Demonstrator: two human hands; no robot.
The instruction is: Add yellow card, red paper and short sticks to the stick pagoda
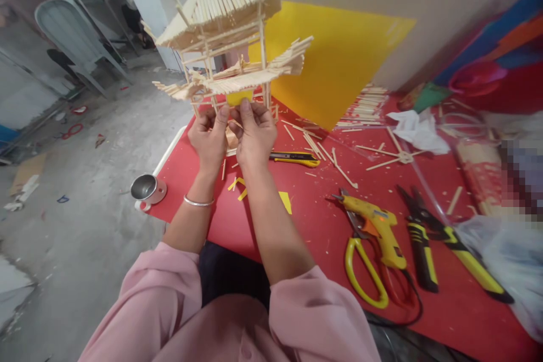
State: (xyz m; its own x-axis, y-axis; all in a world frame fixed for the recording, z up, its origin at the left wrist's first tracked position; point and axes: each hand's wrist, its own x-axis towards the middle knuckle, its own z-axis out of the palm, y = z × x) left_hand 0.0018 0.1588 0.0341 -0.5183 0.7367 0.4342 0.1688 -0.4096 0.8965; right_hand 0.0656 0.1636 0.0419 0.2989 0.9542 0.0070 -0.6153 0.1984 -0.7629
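Both my hands meet in front of a two-tiered pavilion model (233, 3) built of thin wooden sticks, which stands at the far left of the red table. Between the fingertips of my left hand (210, 138) and my right hand (255, 131) is a small piece of yellow paper (240, 97). My thumbs press on its lower edge, and the fingers of each hand are curled closed. The paper sits just below the model's lower roof; whether it touches the sticks I cannot tell. My hands hide part of the model's base.
A yellow utility knife (297, 158) and loose sticks lie on the red table (314, 232). Toward the right are a glue gun (375, 223), yellow-handled scissors (360, 271) and cutting pliers (449, 237). A large yellow sheet (326, 62) leans behind. A metal cup (148, 188) stands by the left edge.
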